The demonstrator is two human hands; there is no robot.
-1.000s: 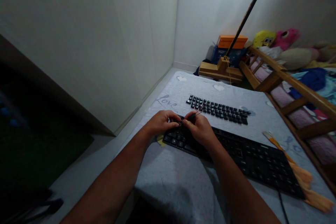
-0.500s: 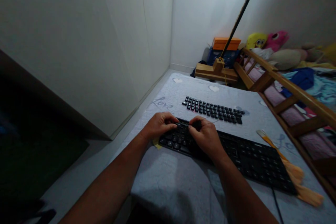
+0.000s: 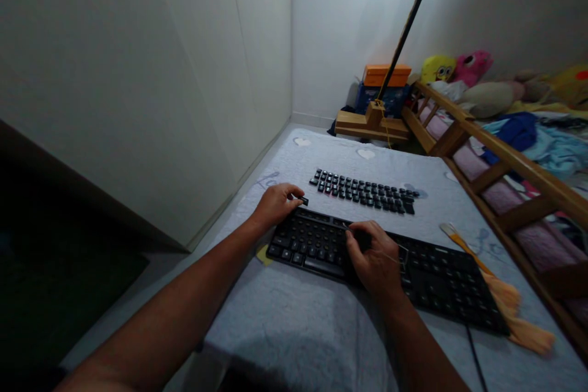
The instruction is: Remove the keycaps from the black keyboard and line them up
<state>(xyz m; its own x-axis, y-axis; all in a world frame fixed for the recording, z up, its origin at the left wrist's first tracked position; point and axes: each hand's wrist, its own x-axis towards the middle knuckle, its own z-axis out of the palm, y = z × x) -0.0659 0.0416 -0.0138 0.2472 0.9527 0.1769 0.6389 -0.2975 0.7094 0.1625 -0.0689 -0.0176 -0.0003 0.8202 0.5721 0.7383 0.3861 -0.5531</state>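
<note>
Across the cloth-covered counter, I have a long black keyboard lying at a slant, its left end farther from me than its right. My left hand is just past the keyboard's back left corner, thumb and fingertip nearly together with one small black key pinched between them. I cannot tell whether that key touches the cloth. My right hand is over the middle of the keyboard, fingers curled in loosely and the thumb close to the forefinger, around a thin wire tool. One end of the wire shows at the fingertips, and a loop sticks out past the back of the hand; the part inside the grip is hidden from me.

Behind the keyboard, and apart from it, loose keys lie in slanting rows. On the keyboard's left part I see bare spots above the bottom row, where keys and the space bar remain in place. Something yellow pokes out from under the near left corner. By the right end are a brush with an orange handle and an orange cloth. A dark cable runs from the keyboard's near edge toward me.
</note>
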